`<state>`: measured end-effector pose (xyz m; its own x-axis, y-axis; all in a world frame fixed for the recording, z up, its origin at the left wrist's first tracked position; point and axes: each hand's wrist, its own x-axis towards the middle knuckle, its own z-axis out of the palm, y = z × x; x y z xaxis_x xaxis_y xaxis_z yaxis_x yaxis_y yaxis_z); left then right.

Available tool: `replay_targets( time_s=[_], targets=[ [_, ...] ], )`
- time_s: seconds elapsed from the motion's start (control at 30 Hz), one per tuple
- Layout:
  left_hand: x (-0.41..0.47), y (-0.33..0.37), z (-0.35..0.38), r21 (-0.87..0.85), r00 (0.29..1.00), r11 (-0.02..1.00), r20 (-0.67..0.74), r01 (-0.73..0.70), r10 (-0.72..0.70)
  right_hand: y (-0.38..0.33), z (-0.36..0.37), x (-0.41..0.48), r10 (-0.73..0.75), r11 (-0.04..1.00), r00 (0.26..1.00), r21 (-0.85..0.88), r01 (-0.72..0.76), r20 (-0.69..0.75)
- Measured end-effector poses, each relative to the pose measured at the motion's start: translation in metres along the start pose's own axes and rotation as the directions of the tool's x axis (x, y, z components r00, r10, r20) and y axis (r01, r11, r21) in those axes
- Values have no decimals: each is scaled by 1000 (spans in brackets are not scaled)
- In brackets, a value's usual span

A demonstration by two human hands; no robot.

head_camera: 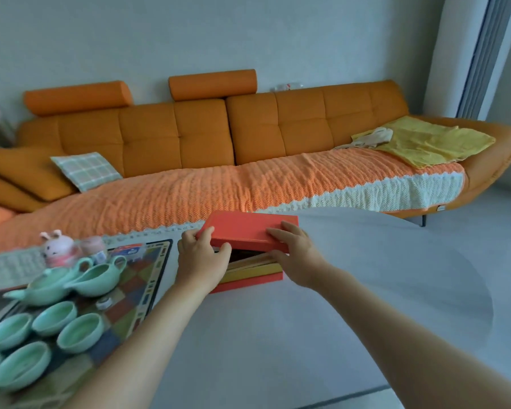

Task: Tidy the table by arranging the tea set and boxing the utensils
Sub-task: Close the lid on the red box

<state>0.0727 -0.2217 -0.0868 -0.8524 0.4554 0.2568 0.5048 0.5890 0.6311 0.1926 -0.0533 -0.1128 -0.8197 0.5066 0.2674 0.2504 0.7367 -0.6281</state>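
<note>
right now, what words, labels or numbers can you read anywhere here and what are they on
Nothing here can be read.
Small label on the pink jar: too blurred to read.
Red and blue print at the far end of the patterned mat: too blurred.
On the red box lid: no lettering shows.

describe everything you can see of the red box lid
The red lid is a flat rectangle, card-like, with a thin pale line along its near side. It hangs above the box base, not closed, so pale sticks show in the gap. The left hand grips its left end, the right hand its right.
</note>
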Motion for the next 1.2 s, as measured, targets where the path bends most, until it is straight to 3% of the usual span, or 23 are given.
replay_targets(
  time_s=[0.2, 0.47, 0.67, 0.8, 0.87, 0.97, 1.07, 1.2],
  targets=[
    [-26, -35, -30, 44, 997, 997, 38, 70, -72, -20, 24, -6, -54, 998, 994, -34, 58, 99],
    [-29, -47, -40, -92, 985, 981, -21, 169, -172, -28, 28, -2, -101, 994, 986, -33, 106, 133],
    [-37, -50, -42, -48, 985, 987, 80, 155, -150, -22, 22, -2, -95, 994, 988, -42, 101, 124],
    [-40, -51, -38, 86, 981, 987, 125, 137, -147, -15, 24, -5, -79, 993, 987, -75, 90, 142],
    [-34, -51, -36, 154, 989, 983, 90, 104, -119, -16, 25, -4, -57, 994, 987, -81, 70, 147],
    [-14, -54, -32, 314, 997, 947, 55, -63, 48, -20, 26, 5, -5, 992, 993, -128, 20, 119],
    [4, -58, -27, 386, 981, 904, 135, -182, 140, -25, 26, 17, 41, 976, 990, -217, -11, 133],
    [22, -68, -21, 323, 947, 923, 301, -208, 109, -26, 26, 29, 54, 950, 976, -311, 14, 209]
  ],
)
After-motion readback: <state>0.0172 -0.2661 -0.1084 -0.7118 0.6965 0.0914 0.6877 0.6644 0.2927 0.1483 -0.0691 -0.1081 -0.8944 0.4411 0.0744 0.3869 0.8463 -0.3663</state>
